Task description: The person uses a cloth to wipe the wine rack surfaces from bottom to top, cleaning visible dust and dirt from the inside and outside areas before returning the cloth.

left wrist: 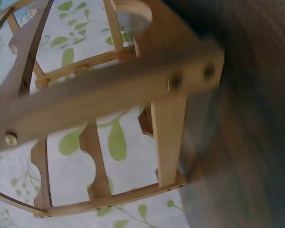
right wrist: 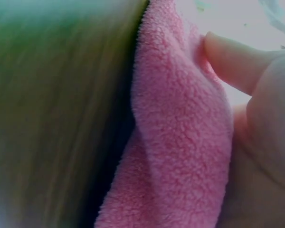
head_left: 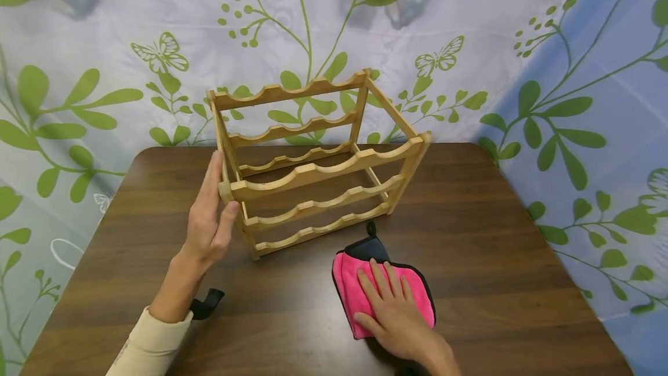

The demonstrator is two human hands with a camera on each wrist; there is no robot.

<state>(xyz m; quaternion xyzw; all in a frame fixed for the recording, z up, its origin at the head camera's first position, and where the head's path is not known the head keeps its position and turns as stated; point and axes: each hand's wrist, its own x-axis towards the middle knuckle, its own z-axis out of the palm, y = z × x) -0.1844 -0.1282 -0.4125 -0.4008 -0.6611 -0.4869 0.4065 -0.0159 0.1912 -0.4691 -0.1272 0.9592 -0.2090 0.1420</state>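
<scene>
A light wooden wine rack (head_left: 323, 168) with scalloped crossbars stands on the table, angled towards the right. My left hand (head_left: 206, 228) lies along its near left corner, the fingers straight against the side and the thumb at the front of the post. In the left wrist view the rack (left wrist: 95, 97) fills much of the frame, and the hand itself is out of sight. On a folded pink plush cloth (head_left: 344, 283) with black edging, my right hand (head_left: 391, 315) lies flat with its fingers spread. Close up in the right wrist view, the thumb touches the pink cloth (right wrist: 180, 109).
The brown wooden table (head_left: 501, 260) has rounded far corners. Behind it hangs a pale fabric backdrop (head_left: 203, 22) printed with green leaves and butterflies. A small black curved object (head_left: 210, 302) shows beside my left forearm. A dark loop (head_left: 371, 228) sticks out from the cloth near the rack.
</scene>
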